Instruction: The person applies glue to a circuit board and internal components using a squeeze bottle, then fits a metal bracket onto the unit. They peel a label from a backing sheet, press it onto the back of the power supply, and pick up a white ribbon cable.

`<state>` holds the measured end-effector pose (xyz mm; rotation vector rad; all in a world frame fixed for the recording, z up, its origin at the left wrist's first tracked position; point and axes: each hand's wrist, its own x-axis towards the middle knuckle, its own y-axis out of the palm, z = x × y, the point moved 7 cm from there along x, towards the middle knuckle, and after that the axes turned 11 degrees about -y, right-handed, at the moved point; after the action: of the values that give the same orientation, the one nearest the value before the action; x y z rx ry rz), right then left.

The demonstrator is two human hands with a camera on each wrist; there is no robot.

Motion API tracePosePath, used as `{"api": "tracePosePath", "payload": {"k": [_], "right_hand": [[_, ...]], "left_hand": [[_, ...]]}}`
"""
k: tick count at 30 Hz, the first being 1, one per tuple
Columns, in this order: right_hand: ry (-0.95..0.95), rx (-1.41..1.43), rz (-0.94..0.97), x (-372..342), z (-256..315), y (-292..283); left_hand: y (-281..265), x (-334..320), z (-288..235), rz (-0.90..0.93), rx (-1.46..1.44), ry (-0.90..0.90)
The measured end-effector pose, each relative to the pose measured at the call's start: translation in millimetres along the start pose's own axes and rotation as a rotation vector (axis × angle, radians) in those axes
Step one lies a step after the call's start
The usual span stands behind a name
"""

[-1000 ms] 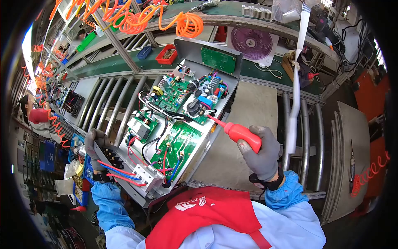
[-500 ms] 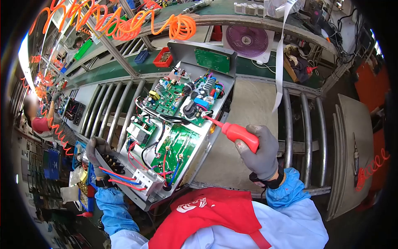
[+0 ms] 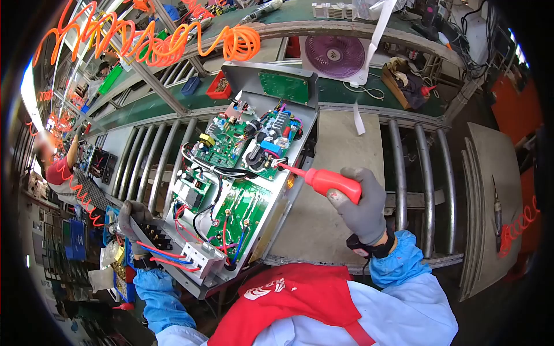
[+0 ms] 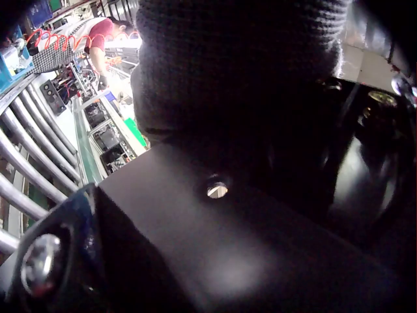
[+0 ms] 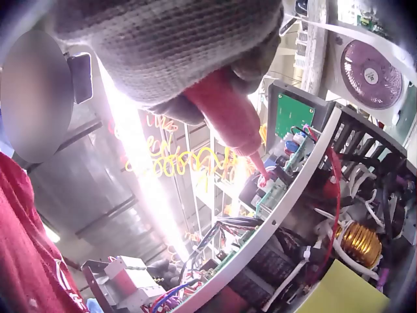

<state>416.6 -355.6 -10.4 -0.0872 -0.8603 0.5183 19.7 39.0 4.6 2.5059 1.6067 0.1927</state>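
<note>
My gloved right hand [image 3: 365, 210] grips a red squeeze bottle [image 3: 333, 183], its thin nozzle pointing left. The nozzle tip is at the board edge beside a black coil and a blue component [image 3: 270, 147]. In the right wrist view the bottle [image 5: 228, 117] slants down from the glove [image 5: 176, 52] to the board. Green circuit boards [image 3: 242, 205] and wiring sit in an open grey metal chassis [image 3: 277, 202]. At its near left end, my gloved left hand [image 3: 134, 220] holds the dark end panel with black terminals, next to white breakers [image 3: 202, 258]. The left wrist view shows that panel [image 4: 176, 208] close up.
The chassis lies over a roller conveyor [image 3: 164, 155], with a flat board [image 3: 346, 150] to its right. Behind are a red bin [image 3: 219, 86], a purple fan [image 3: 334, 56] and hanging orange coiled hoses [image 3: 239, 43]. Another person [image 3: 60, 170] works at far left.
The head view has shifted a little, so the chassis appears farther left and slightly lower. The bottle lies slightly more level, its tip still at the same board edge. My left hand keeps its hold.
</note>
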Motion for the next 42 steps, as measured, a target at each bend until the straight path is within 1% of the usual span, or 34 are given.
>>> {"api": "tracePosePath", "payload": {"k": [3,4,7,8,11,12,15,18,21,24,26,28,29,32,34,35,37,39,42], "right_hand": [[0.043,0.026,-0.088,5,-7,-12],[0.052,0.013,-0.114,7,-10,-15],[0.104,-0.01,-0.138,13,-24,-14],[0.124,-0.015,-0.137,14,-30,-11],[0.033,-0.097,-0.123,21,-32,-6],[0.03,-0.1,-0.127,21,-34,-4],[0.013,-0.121,-0.129,23,-38,1],[-0.005,-0.156,-0.114,25,-39,4],[0.001,-0.173,-0.1,25,-39,4],[-0.006,-0.194,-0.099,26,-37,3],[-0.033,-0.205,-0.113,27,-35,4],[-0.049,-0.221,-0.114,27,-34,5],[-0.059,-0.228,-0.113,28,-34,6],[-0.077,-0.243,-0.114,29,-33,9],[-0.077,-0.238,-0.112,30,-33,10],[-0.078,-0.234,-0.111,31,-33,11],[-0.089,-0.244,-0.097,32,-30,10],[-0.109,-0.257,-0.083,33,-26,10],[-0.14,-0.288,-0.059,36,-17,9]], "left_hand": [[-2,0,-2,-0.033,0.081,0.01],[2,-2,-2,-0.06,0.061,0.01],[5,-2,-5,-0.021,0.122,0.035],[2,1,-3,-0.001,0.096,0.057],[-4,5,-2,0.091,0.055,0.059],[-4,3,-2,0.027,0.068,0.071],[-6,1,-1,-0.081,0.056,0.051],[-20,0,0,-0.249,0.151,0.111],[-14,-2,1,-0.161,0.003,0.028],[-11,-5,0,-0.236,0.087,0.039],[-28,-1,6,-0.362,0.098,0.139],[-28,-3,5,-0.408,0.099,0.186],[-24,-4,5,-0.392,0.094,0.184],[-12,-6,-1,-0.266,0.086,0.173],[-11,-5,-1,-0.231,0.103,0.169],[-14,-4,1,-0.251,0.121,0.169],[-12,-4,2,-0.281,0.066,0.12],[-7,-6,3,-0.3,-0.081,0.025],[-7,2,3,-0.027,-0.014,-0.01]]}}
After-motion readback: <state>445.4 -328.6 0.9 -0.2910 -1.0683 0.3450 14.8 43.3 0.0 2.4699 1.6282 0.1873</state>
